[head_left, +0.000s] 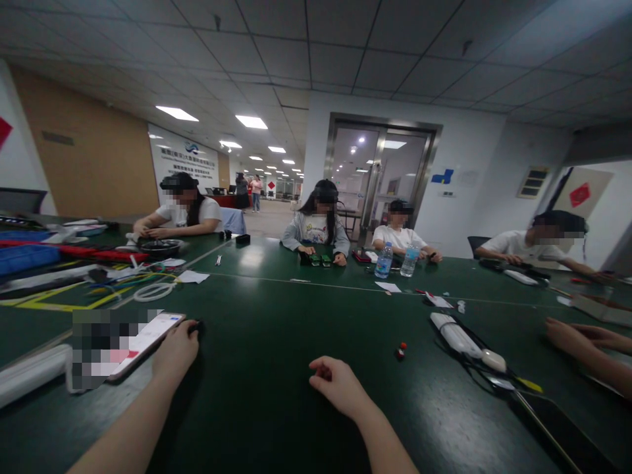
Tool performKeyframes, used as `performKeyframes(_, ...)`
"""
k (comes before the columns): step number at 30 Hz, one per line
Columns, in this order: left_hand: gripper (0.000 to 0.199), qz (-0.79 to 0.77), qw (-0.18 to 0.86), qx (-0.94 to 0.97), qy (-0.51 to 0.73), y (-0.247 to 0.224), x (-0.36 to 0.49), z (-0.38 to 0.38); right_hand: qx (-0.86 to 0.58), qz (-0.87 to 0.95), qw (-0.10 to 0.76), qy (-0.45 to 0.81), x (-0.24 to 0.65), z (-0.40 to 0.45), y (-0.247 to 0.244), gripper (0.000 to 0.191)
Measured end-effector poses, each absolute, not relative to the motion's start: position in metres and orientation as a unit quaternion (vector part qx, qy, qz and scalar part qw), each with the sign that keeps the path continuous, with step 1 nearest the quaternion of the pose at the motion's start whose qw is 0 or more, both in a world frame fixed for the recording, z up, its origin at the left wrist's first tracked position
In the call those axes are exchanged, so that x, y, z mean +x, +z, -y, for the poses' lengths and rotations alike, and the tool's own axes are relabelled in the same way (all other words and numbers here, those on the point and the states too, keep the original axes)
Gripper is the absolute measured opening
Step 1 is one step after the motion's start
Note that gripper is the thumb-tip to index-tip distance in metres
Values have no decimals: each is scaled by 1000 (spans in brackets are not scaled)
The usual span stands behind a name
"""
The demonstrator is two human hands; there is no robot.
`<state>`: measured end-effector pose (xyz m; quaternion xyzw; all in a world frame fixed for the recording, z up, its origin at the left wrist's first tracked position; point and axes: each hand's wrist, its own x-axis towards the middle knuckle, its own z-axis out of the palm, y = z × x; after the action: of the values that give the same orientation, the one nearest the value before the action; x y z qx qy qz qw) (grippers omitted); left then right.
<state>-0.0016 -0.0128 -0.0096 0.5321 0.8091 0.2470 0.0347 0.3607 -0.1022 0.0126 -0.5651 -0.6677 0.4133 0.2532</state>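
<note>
The left hand (178,349) lies beside the phone (153,334), with its fingertips at a small black piece (198,325); whether its grip is closed on that piece, I cannot tell. The phone lies face up on the green surface (257,349), to the left of the hand, partly masked by blur. The right hand (340,388) is over the near middle of the surface, fingers loosely curled, its grip slack with a gap between thumb and fingers. To its right is a small red item (400,353), then a white device (455,336) wrapped in cord, near another person's hands (573,337). Beyond the phone are a coiled white cable (154,291) and paper (193,276). Farther off stand 2 bottles (383,261), and 4 people sit across the surface.
</note>
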Motion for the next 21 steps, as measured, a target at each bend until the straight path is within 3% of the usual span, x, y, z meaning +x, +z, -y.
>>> performKeyframes(21,36,-805,21,536,254,-11,-1,12,-565,663,266,413,360,103,12,30)
